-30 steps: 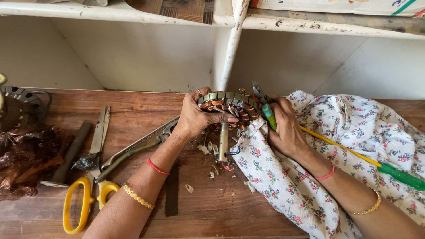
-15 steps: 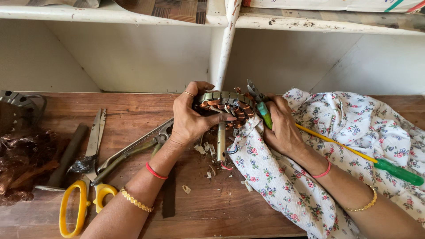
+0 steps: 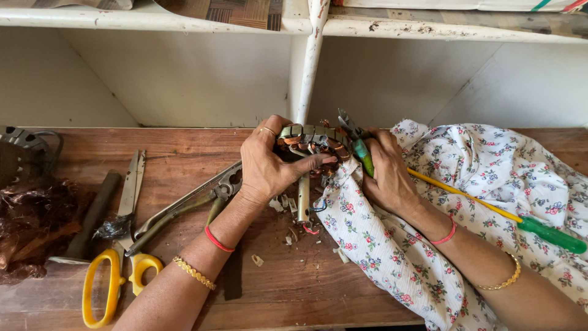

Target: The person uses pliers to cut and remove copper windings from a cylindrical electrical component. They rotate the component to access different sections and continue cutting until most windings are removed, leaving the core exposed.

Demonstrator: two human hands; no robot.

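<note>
My left hand [image 3: 269, 165] grips a round motor stator [image 3: 312, 142] wound with copper wire, held upright on the wooden bench [image 3: 184, 153]. A metal shaft [image 3: 303, 199] stands under it. My right hand [image 3: 386, 175] is closed on green-handled pliers [image 3: 358, 144], whose jaws point up at the stator's right side. The hand rests on a white floral cloth [image 3: 490, 178].
Yellow-handled scissors [image 3: 116, 270], large metal pliers [image 3: 184, 208] and a dark-handled tool [image 3: 92, 217] lie left of my arm. A tangle of copper wire [image 3: 30, 227] sits at the far left. A yellow-and-green screwdriver [image 3: 502, 214] lies on the cloth. White shelving [image 3: 306, 73] rises behind.
My left hand's fingers have shifted further over the stator's front. The right hand and pliers stay at its right side. The view has drifted slightly.
</note>
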